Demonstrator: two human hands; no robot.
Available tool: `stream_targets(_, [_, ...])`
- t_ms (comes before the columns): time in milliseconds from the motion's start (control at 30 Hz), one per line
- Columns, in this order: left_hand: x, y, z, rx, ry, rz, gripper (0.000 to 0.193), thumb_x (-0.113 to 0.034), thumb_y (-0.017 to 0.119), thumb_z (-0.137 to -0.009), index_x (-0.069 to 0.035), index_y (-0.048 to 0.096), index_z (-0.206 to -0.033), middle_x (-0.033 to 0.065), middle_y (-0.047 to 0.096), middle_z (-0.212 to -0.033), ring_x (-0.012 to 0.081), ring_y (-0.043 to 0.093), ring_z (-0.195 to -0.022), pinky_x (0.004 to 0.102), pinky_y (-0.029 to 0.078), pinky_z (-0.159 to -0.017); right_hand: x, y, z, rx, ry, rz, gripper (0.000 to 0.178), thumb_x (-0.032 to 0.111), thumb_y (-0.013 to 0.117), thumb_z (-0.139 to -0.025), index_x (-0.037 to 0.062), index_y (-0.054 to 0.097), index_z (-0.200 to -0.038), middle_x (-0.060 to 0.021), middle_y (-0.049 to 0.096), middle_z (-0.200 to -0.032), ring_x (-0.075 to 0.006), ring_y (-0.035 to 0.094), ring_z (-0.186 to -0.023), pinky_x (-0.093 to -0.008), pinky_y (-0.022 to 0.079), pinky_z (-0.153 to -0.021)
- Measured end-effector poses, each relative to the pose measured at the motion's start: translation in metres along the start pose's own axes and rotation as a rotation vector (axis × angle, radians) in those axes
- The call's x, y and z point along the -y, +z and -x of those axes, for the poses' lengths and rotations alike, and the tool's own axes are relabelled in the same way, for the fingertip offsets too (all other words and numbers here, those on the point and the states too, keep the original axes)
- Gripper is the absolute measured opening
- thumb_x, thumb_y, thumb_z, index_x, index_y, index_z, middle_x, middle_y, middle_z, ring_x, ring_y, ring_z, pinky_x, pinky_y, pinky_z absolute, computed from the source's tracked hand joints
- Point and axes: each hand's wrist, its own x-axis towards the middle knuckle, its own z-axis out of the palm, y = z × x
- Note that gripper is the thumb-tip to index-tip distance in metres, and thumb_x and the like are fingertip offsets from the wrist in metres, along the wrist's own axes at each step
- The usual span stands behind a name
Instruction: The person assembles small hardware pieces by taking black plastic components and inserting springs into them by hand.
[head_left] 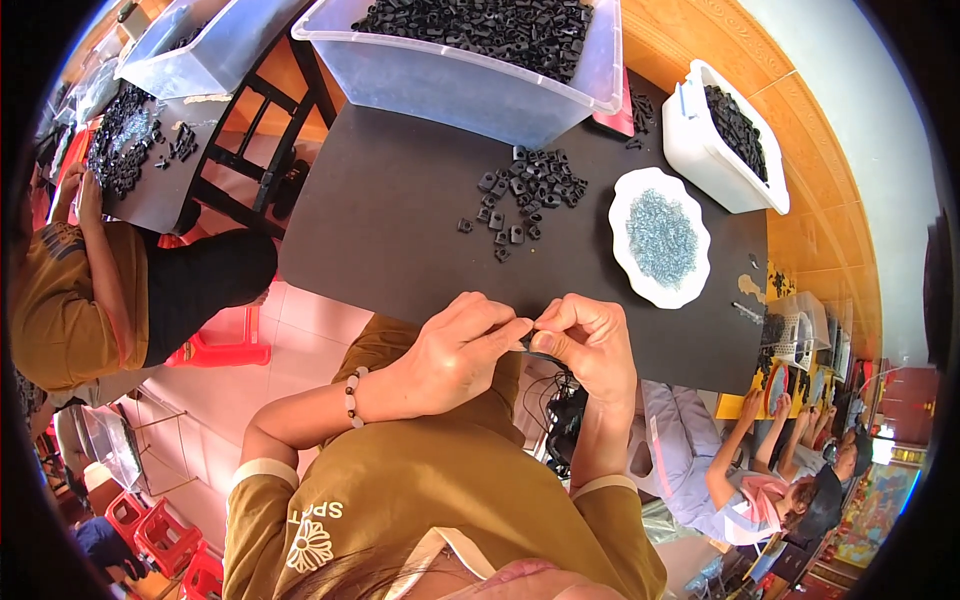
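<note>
My left hand (pixel 462 352), with a beaded bracelet at its wrist, is closed in a pinch just in front of the table's near edge. My right hand (pixel 592 345) meets it there, thumb and forefinger pinched together. Between the fingertips is a small black plastic piece (pixel 530 341), mostly hidden by the fingers. Beyond my hands, a loose pile of black plastic clips (pixel 535 185) lies on the dark table (pixel 400 200). To the right, a white scalloped dish (pixel 622 235) holds many small silvery-blue pieces (pixel 660 238).
A large clear bin (pixel 450 85) of black parts stands at the table's far side. A white tub (pixel 690 140) of black parts is at far right. Black strands (pixel 565 425) hang below my right hand. Co-workers sit at left (pixel 75 300) and right (pixel 740 490); red stools stand at left.
</note>
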Motion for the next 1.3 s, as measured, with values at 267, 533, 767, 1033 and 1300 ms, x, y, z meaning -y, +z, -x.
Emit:
stream_targets(267, [0.006,0.001,0.000,0.028,0.030,-0.030,0.047,0.014,0.067,-0.065,0.010,0.069,-0.112,0.0153,0.062,-0.101,0.0291,0.060,-0.081,0.0387,0.052,-0.075,-0.003,-0.004,-0.010,0.039,0.061,0.021,0.010,-0.006,0.078,-0.087,-0.0013,0.070,-0.083,-0.0030,0.071,-0.082,-0.0063,0.062,-0.076,-0.0237,0.051,-0.070])
stream_targets(533, [0.017,0.006,-0.005,-0.090,-0.040,0.002,0.041,0.014,0.076,-0.072,0.002,0.075,-0.111,0.0110,0.069,-0.098,0.0224,0.063,-0.075,0.0319,0.053,-0.063,-0.010,0.002,-0.016,-0.048,-0.020,-0.091,0.013,0.000,0.080,-0.088,-0.0014,0.068,-0.088,-0.0045,0.070,-0.081,-0.0076,0.063,-0.073,-0.0229,0.050,-0.068])
stream_targets(767, [0.011,0.007,-0.016,-0.183,-0.102,0.124,0.032,0.008,0.082,-0.075,-0.002,0.078,-0.106,0.0103,0.070,-0.100,0.0191,0.065,-0.074,0.0287,0.054,-0.062,-0.015,-0.010,-0.008,0.033,-0.082,-0.251,0.040,0.034,0.076,-0.096,-0.0013,0.068,-0.113,-0.0041,0.071,-0.099,-0.0085,0.063,-0.086,-0.0240,0.050,-0.077])
stream_targets(1033, [0.008,0.007,-0.020,-0.139,-0.002,0.061,0.038,0.003,0.084,-0.074,-0.003,0.077,-0.111,0.0106,0.067,-0.112,0.0224,0.065,-0.089,0.0328,0.058,-0.072,-0.037,-0.003,-0.003,0.197,0.038,-0.447,0.063,0.051,0.062,-0.102,-0.0071,0.064,-0.127,-0.0072,0.068,-0.110,-0.0128,0.062,-0.093,-0.0319,0.050,-0.086])
stream_targets(1300, [0.007,0.001,-0.021,-0.042,0.013,0.121,0.038,0.005,0.081,-0.075,-0.001,0.075,-0.112,0.0115,0.067,-0.111,0.0229,0.066,-0.091,0.0323,0.060,-0.072,-0.040,0.006,0.000,0.133,0.057,-0.607,0.058,0.041,0.068,-0.101,-0.0097,0.063,-0.129,-0.0072,0.069,-0.102,-0.0121,0.060,-0.089,-0.0328,0.051,-0.087])
